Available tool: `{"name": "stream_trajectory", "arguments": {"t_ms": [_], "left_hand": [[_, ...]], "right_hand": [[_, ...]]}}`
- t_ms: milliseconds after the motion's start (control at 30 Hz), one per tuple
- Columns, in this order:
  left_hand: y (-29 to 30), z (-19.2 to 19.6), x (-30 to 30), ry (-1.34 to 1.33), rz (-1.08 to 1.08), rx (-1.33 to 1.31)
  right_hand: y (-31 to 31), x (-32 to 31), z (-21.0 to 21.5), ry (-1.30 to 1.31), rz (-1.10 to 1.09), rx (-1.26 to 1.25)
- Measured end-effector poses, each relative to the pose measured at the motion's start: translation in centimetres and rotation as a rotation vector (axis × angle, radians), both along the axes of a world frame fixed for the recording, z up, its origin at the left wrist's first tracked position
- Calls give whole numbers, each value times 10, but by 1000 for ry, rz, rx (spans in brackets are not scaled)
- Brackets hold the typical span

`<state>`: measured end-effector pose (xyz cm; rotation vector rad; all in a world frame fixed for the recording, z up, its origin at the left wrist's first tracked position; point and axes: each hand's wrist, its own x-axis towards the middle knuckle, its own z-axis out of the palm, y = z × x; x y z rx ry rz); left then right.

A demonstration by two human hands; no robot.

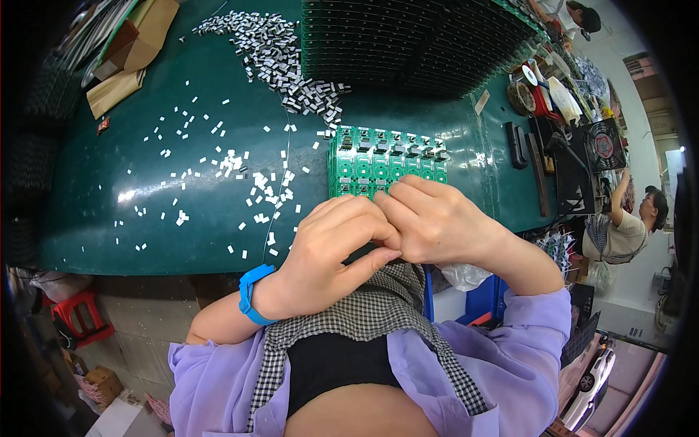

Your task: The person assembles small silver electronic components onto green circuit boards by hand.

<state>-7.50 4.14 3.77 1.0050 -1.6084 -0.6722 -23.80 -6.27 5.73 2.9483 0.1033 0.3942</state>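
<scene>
My left hand [336, 246], with a blue band at its wrist, is closed, its thumb and forefinger drawn together against my right hand. Curled fingers also close my right hand [437, 221]; the two meet at the near edge of a stack of green circuit boards [389, 149]. Whatever lies between the fingertips is hidden. Rows of small dark and metal components stand on the top board. Beyond the stack spreads a heap of small black-and-white parts [273, 62]. Small white pieces [231, 162] are strewn over the green tabletop [87, 218] to the left.
A tall block of stacked circuit boards [408, 47] stands at the far side. Cardboard [138, 44] lies at the far left. On the right are a black fan [603, 144], a tape roll and tools. A co-worker [619, 229] is farther right. A red stool [80, 320] stands lower left.
</scene>
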Motion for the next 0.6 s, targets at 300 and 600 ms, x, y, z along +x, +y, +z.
{"name": "stream_trajectory", "arguments": {"t_ms": [300, 600], "left_hand": [[0, -1, 0, 31, -5, 24], [1, -1, -1, 7, -7, 13]], "right_hand": [[0, 3, -4, -105, 16, 4], [-1, 1, -5, -71, 22, -46]]}}
